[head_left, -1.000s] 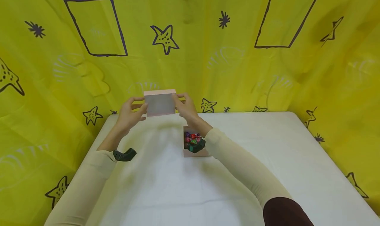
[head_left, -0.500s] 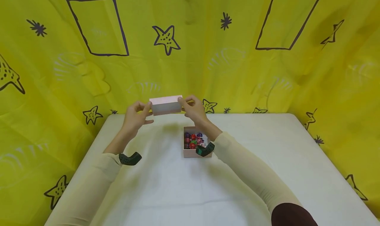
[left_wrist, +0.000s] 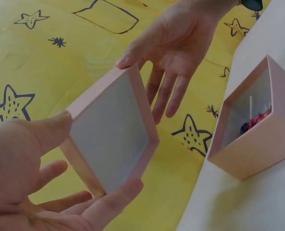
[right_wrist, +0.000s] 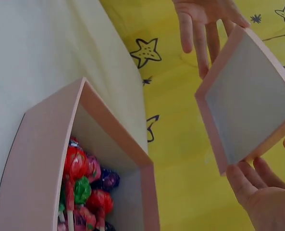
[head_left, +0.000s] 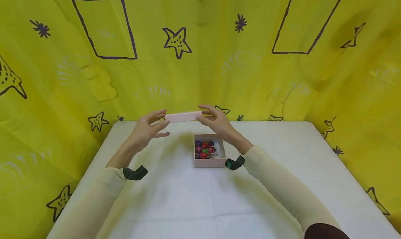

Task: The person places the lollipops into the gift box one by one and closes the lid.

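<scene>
Both hands hold up a shallow pink box lid (head_left: 183, 117), edge-on in the head view, above the far part of the table. My left hand (head_left: 145, 129) pinches its left end between thumb and fingers. At the opposite end, my right hand (head_left: 220, 124) grips with thumb and fingertips. The wrist views show the lid's pale, hollow inside (left_wrist: 108, 125). Below and to the right of the lid stands a pink box (head_left: 209, 163) without a cover. Inside it lie several wrapped lollipops (right_wrist: 84, 187) in red, purple, pink and green, with white sticks.
A white cloth-covered table (head_left: 175, 197) spreads under the arms. Yellow curtains (head_left: 206, 75) printed with starfish and shells hang close behind and along both sides. Dark camera mounts (head_left: 135, 173) sit at the wrists.
The lid has tilted from showing its inside to showing only its pink side. It has moved right and slightly down with both hands. The right forearm has shifted right, uncovering the box.
</scene>
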A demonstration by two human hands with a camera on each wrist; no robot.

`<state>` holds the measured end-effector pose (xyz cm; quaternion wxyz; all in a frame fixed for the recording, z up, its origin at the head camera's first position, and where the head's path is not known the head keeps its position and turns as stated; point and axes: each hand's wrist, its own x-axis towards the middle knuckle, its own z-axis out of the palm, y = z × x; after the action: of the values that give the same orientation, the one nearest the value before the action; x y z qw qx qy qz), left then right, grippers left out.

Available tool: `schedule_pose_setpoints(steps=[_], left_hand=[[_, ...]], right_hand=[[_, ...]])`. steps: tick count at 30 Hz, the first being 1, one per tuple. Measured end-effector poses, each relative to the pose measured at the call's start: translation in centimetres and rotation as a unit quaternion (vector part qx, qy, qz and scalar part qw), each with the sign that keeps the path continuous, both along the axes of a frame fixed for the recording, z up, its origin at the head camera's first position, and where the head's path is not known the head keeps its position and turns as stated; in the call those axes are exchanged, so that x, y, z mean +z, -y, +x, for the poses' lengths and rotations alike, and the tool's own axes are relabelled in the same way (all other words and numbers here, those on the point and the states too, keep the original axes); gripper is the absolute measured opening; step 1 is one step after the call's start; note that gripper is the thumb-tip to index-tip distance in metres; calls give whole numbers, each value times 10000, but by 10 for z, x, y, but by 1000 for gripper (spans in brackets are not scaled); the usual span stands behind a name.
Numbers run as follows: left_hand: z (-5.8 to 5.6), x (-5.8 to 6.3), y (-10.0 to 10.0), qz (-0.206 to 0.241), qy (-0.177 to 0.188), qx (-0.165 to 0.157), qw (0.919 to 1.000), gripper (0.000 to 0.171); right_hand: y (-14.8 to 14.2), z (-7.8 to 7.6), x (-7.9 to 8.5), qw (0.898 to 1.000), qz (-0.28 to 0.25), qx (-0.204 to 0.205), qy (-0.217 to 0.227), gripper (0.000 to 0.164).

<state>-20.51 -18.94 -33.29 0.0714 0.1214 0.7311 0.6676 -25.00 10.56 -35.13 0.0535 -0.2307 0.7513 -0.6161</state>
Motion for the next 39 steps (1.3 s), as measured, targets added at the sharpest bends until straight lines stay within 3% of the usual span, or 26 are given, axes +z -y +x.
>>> schedule_pose_setpoints(steps=[7, 16, 25, 33, 39], left_hand=[[8, -6, -7, 42, -90, -449, 9989, 65], [11, -19, -22, -611, -624, -439, 9952, 62], [10, -55, -38, -139, -614, -710, 9955, 59], [9, -83, -49, 85, -806, -801, 9935, 55], [10, -94, -55, 68, -817, -814, 9933, 56]], right_hand=[[-29, 8, -1, 9983, 450, 362, -72, 56], [-61, 21, -8, 9966, 523, 639, 57, 61], [-79, 37, -36, 9937, 733, 584, -607, 61], [-87, 50, -59, 9938, 846, 356, -626, 63], [-92, 54, -70, 9934, 869, 309, -688, 64]])
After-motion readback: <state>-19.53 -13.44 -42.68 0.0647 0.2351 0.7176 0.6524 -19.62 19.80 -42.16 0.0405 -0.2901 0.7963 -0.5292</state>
